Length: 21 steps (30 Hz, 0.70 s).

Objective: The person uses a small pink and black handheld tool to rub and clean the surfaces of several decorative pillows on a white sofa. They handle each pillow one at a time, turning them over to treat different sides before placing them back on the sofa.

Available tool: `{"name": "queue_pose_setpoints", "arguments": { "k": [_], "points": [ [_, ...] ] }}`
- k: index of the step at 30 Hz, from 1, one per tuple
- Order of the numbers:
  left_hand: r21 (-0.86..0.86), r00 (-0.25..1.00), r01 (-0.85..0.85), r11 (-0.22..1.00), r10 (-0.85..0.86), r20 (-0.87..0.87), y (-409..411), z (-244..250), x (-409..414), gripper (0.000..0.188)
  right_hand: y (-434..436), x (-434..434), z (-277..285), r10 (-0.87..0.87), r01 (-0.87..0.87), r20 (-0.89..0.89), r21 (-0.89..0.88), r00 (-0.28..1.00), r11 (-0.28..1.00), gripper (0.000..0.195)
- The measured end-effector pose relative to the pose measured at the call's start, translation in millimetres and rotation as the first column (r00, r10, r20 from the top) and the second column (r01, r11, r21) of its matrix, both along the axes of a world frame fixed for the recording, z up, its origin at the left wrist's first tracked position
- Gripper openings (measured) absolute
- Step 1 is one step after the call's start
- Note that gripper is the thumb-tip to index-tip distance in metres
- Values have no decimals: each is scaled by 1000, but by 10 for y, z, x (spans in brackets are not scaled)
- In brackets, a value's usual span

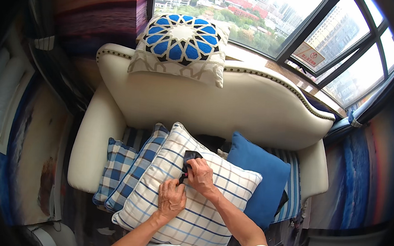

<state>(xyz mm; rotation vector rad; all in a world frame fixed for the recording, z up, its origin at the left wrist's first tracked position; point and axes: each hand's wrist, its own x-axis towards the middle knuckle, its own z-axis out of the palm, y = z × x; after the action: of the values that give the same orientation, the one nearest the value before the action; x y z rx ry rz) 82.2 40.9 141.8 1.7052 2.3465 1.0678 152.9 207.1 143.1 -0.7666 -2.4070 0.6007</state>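
Observation:
A large white cushion (158, 175) with a blue and tan check lies tilted in front of me, over the seat of a cream sofa. Above its middle I hold a small piece of dark, shiny cloth (191, 154) in both hands. My right hand (200, 177) pinches the cloth, its upper part sticking out past the fingers. Lower and to the left, my left hand (171, 198) has its bent fingertips at a narrow black end of the same piece. A spot of pink shows between the hands. My fingers hide part of the cloth.
Blue checked cushions (140, 162) lean at the left, and a plain blue cushion (257, 176) at the right. The cream sofa (199, 99) has studded edging. A blue-patterned cushion (182, 42) rests on its backrest, below a window (260, 24). Small scraps (106, 231) lie on the floor.

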Motion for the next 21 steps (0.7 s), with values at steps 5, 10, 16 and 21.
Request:
{"name": "queue_pose_setpoints", "arguments": {
  "k": [5,10,16,21],
  "points": [
    [0,999,12,1000,-12,51,13,40,-2,27,628,47,-229,-275,275,48,14,960,961,15],
    [-3,998,8,1000,-7,57,-8,0,-11,29,815,-197,-423,-399,390,-70,-119,914,913,15],
    [-18,998,12,1000,-11,65,-28,4,-46,29,416,-761,-381,-164,161,-51,-51,985,986,14],
    [4,996,9,1000,-10,89,-17,15,-62,28,784,-520,-360,-146,148,258,9,955,989,20]
  ]
}}
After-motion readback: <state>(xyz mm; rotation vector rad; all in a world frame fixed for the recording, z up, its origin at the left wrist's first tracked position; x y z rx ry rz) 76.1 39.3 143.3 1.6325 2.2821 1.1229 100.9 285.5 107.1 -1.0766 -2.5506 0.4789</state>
